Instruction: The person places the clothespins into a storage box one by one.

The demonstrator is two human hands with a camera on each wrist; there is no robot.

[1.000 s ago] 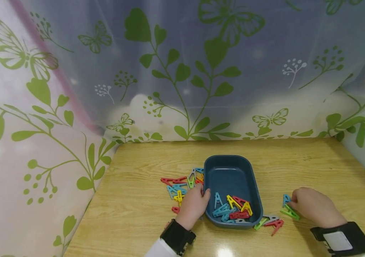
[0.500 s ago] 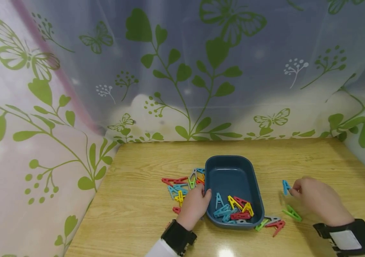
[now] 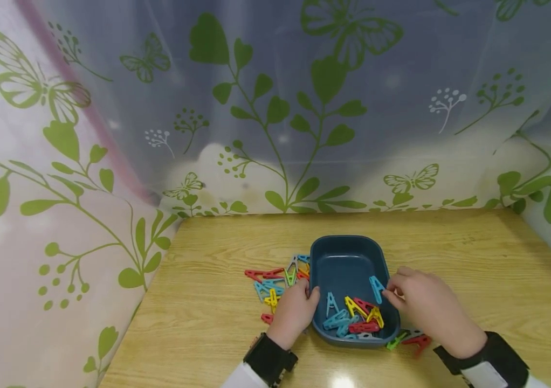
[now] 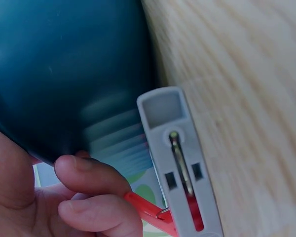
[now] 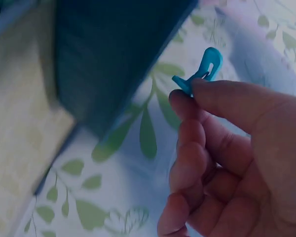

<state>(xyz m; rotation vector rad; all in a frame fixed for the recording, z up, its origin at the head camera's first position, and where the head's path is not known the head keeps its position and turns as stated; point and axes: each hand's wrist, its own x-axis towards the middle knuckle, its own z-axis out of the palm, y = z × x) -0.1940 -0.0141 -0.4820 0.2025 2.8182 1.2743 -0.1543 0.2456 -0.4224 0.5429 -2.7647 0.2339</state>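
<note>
A dark blue plastic tub (image 3: 348, 269) stands on the wooden table, with several coloured clothespins (image 3: 353, 318) heaped at its near end. My left hand (image 3: 295, 312) grips the tub's left wall, thumb over the rim and fingers outside. In the left wrist view those fingers curl at the tub's edge, beside a grey clothespin (image 4: 172, 148) and a red clothespin (image 4: 150, 212). Between thumb and forefinger my right hand (image 3: 426, 302) pinches a blue clothespin (image 3: 377, 289), which overlaps the inside of the tub near its right rim. The right wrist view shows this pinch by the tub's wall.
Left of the tub lies a loose spread of clothespins (image 3: 268, 283), partly behind my left hand. A few more, including a green clothespin (image 3: 395, 340), lie at its near right corner, partly under my right hand. A leaf-patterned curtain (image 3: 256, 108) encloses the table's back and sides.
My right hand has lifted the blue clothespin off the table and carried it left to the tub's right rim. The left hand and the tub have stayed in place.
</note>
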